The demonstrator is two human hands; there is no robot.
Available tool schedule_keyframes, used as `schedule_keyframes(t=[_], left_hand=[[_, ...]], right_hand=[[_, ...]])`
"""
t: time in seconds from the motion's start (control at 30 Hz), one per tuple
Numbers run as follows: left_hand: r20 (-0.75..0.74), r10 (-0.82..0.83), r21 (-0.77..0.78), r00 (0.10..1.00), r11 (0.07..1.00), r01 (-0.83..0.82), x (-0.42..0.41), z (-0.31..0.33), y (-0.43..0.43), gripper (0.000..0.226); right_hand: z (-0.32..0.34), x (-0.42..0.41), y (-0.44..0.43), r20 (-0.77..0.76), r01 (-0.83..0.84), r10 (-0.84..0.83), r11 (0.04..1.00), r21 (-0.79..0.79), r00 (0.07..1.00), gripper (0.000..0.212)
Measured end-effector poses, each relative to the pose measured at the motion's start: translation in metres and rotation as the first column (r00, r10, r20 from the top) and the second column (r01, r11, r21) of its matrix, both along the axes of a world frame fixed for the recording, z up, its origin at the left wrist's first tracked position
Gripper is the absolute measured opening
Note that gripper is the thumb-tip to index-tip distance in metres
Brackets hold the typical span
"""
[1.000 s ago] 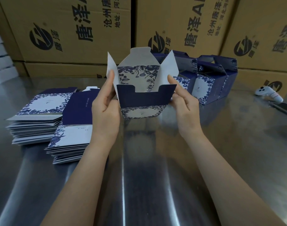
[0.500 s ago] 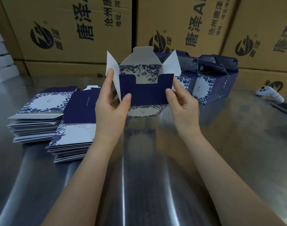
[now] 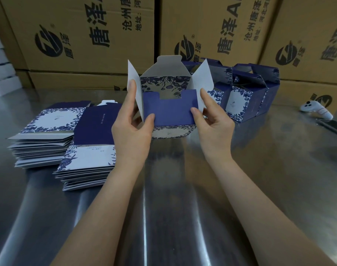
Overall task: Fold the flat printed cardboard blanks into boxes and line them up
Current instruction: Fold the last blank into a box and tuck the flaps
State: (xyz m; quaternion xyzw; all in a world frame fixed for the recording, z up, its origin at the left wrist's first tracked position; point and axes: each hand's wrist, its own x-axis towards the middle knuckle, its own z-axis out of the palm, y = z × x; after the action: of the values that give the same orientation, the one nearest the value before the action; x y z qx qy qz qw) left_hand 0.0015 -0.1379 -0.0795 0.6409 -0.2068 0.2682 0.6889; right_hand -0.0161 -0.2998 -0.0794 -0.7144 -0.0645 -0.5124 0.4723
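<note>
Head view: a half-folded blue-and-white printed cardboard box (image 3: 169, 131) stands on the brushed steel bench (image 3: 163, 208), straight ahead of the person and between the two hands. The left hand (image 3: 131, 129) grasps its left end, with the thumb pressed on the navy front flap (image 3: 169, 112) and the fingers reaching up behind the white left side flap (image 3: 132, 77). The right hand (image 3: 213, 127) grasps the right end the same way, with its thumb on the navy flap's right edge and its forefinger alongside the white right side flap (image 3: 204, 77). Neither hand is released.

The box's long axis runs left to right across the person, so each hand holds one short end. The navy flap faces the person, and its cut notch sits opposite the tabbed grey back flap (image 3: 165, 68), which stands upright on the far side. Closing probably depends on bringing that tab and notch together, with the side flaps tucked under first.

Two stacks of flat printed blanks (image 3: 43, 139) lie to the left, nearer the left hand. The row of finished navy boxes with handles (image 3: 240, 96) stands behind and to the right, nearer the right hand, so that hand would have the shorter reach to add this box to the row. A white handheld controller (image 3: 315, 110) lies at the far right. Brown corrugated cartons (image 3: 87, 35) form a wall along the back.
</note>
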Motion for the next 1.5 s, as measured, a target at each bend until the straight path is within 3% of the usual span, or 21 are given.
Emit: schedule_keyframes(t=[0.33, 0.5, 0.67, 0.77, 1.0, 1.5], left_hand=[[0.092, 0.102, 0.106, 0.990, 0.988, -0.112, -0.001, -0.005, -0.002, 0.071], [0.172, 0.145, 0.183, 0.974, 0.967, -0.176, -0.002, -0.007, -0.002, 0.033], [0.142, 0.112, 0.121, 0.984, 0.984, -0.129, -0.003, -0.006, -0.003, 0.061], [0.153, 0.129, 0.160, 0.980, 0.975, -0.153, 0.001, -0.009, -0.002, 0.071], [0.265, 0.179, 0.261, 0.947, 0.933, -0.249, 0.003, -0.012, -0.002, 0.062], [0.330, 0.113, 0.340, 0.937, 0.912, -0.230, 0.000, -0.019, -0.012, 0.054]], right_hand=[[-0.001, -0.002, 0.003, 0.059, 0.114, -0.107, 0.984, -0.138, 0.993, 0.044], [0.001, -0.004, 0.002, 0.085, 0.128, -0.109, 0.956, -0.265, 0.990, 0.045], [0.001, -0.006, 0.000, 0.047, 0.121, -0.112, 0.921, -0.371, 0.993, 0.039], [-0.001, -0.006, -0.001, -0.032, 0.064, -0.082, 0.927, -0.369, 0.996, 0.029], [0.005, -0.007, 0.000, -0.043, 0.048, -0.074, 0.897, -0.440, 0.996, 0.054], [0.014, -0.008, 0.004, -0.046, 0.113, -0.134, 0.943, -0.313, 0.990, 0.046]])
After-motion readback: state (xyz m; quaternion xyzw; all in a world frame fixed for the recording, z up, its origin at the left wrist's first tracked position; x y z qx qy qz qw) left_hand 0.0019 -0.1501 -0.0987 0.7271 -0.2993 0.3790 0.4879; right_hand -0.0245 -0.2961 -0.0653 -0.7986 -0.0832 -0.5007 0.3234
